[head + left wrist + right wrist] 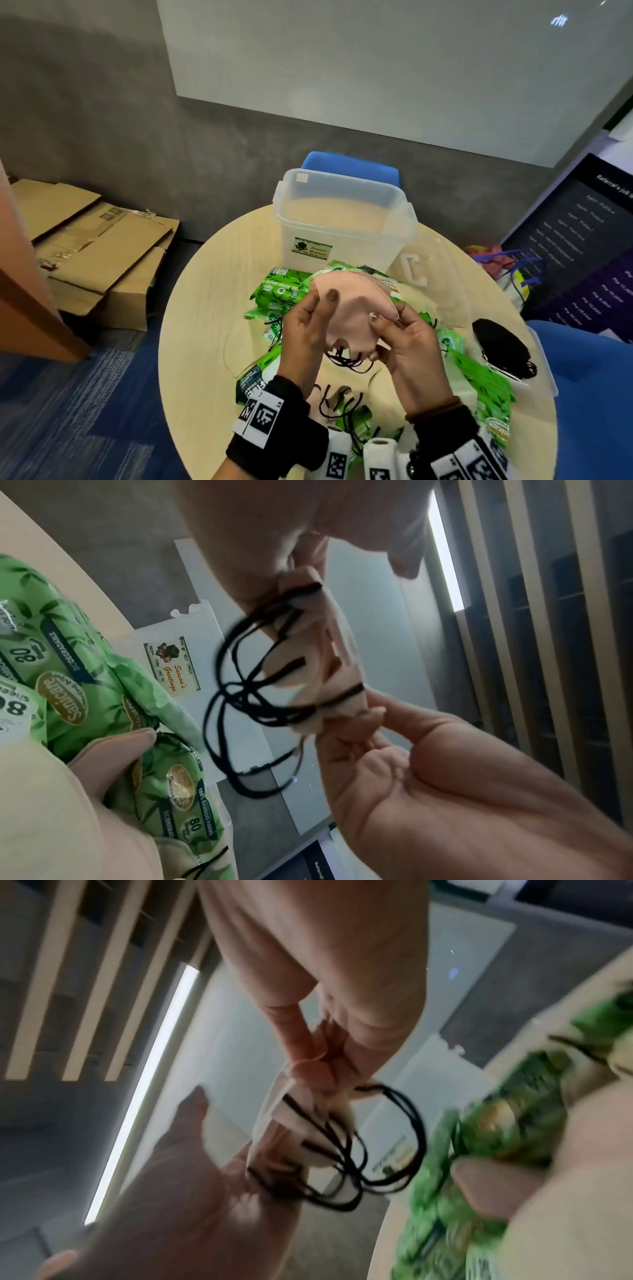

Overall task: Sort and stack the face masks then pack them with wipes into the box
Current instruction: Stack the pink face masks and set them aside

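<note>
Round table (205,308), pink masks (352,308) pinched between both hands' grips

pink masks (352,308) held up over green wipes packs (274,291); clear box (342,219) stands open behind.

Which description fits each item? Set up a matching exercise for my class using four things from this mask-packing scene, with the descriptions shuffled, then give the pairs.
Things:
1. pink masks
2. clear box
3. black mask
4. wipes packs

Descriptions:
A. lying alone near the table's right edge
B. green, scattered over the table
C. held up between both hands
D. standing open and empty at the far side

Pairs: 1-C, 2-D, 3-A, 4-B
</note>
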